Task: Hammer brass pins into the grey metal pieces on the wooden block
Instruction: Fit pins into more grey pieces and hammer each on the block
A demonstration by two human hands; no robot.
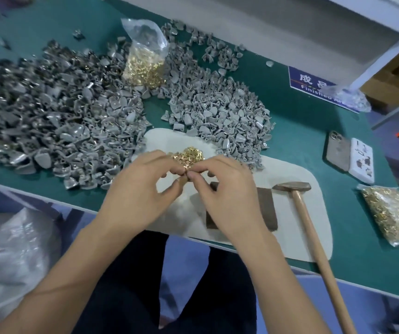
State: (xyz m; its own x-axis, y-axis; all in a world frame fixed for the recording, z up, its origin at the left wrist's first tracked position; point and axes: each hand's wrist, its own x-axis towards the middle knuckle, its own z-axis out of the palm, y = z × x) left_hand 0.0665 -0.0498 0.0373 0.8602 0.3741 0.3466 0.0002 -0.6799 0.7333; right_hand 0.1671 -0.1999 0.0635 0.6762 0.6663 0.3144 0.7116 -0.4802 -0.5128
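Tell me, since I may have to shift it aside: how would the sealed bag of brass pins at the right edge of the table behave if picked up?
The bag of brass pins is thin clear plastic, so it would probably sag and shift. Packed full of metal, it is likely heavy for its size. Pin points might pierce the film.

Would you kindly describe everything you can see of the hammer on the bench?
The hammer has a dull, dark metal head and a long, pale wooden handle. It lies flat, untouched by either hand, its head resting on the white mat just right of the wooden block. The handle runs toward the person, crosses the mat's near edge and the green bench, and overhangs the bench edge, leaving the picture at the bottom. Whether the head touches the block cannot be told.
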